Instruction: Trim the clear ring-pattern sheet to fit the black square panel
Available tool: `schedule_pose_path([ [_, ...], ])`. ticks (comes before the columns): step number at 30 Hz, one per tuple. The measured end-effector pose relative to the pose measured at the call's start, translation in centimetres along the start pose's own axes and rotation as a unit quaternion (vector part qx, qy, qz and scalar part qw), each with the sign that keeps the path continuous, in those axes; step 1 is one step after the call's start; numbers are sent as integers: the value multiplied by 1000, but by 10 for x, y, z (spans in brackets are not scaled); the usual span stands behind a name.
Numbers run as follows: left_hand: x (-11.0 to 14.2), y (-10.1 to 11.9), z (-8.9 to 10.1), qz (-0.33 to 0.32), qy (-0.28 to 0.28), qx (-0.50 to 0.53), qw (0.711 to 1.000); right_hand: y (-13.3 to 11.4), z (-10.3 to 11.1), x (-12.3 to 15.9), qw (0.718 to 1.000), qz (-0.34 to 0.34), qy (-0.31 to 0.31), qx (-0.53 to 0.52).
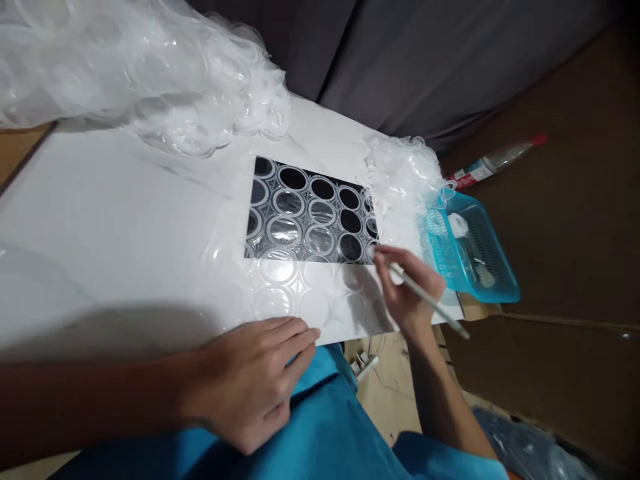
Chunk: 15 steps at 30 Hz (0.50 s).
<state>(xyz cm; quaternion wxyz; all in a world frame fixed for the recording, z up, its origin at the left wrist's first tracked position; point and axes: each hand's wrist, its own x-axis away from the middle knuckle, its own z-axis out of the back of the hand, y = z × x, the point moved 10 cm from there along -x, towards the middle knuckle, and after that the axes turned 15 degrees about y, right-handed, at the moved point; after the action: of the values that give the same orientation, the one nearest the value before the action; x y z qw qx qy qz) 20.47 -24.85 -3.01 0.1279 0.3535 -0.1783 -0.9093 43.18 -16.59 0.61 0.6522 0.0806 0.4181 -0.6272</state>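
A clear plastic sheet (pixel 284 230) with rows of ring shapes lies on the white table, partly over a black rectangular panel (pixel 350 248). Several rings over the panel's right side look dark inside, while others there shine with reflections. My right hand (pixel 411 287) grips a slim white pen-like tool (pixel 430 300). Its fingertips are at the panel's lower right corner, and the tool's working end is hidden. My left hand (pixel 267 367) lies at the table's near edge on the sheet's lower border, its fingers extended close together and holding nothing visible.
Heaps of clear plastic pieces stand at back left (pixel 200 80) and right (pixel 403 167). A blue basket (pixel 500 260) sits at the right edge, with a red-capped bottle (pixel 493 163) behind it. A grey curtain (pixel 425 60) hangs behind. Below is a power strip (pixel 367 368).
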Motion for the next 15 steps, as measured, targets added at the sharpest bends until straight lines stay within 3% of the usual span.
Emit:
schedule_pose_path([
  [2, 0, 1, 0, -15, 1, -21, 1000, 45, 13, -24, 996, -48, 64, 46],
  [4, 2, 4, -3, -48, -10, -56, 997, 77, 13, -36, 991, -47, 26, 119],
  [6, 5, 9, -6, -95, -24, -96, 991, 92, 20, -39, 982, -33, 12, 184],
  [8, 8, 15, -7, -139, -27, -126, 982, 83, 27, -33, 981, -19, 20, 194],
  [10, 9, 20, -4, -167, -9, -146, 975, 56, 28, -21, 989, -14, 23, 142],
  [13, 7, 21, -3, -169, 4, -184, 968, 9, 10, -3, 999, -48, -11, -2],
  [15, 5, 15, -5, -137, -6, -222, 965, -17, -12, 7, 990, -89, -59, -97],
])
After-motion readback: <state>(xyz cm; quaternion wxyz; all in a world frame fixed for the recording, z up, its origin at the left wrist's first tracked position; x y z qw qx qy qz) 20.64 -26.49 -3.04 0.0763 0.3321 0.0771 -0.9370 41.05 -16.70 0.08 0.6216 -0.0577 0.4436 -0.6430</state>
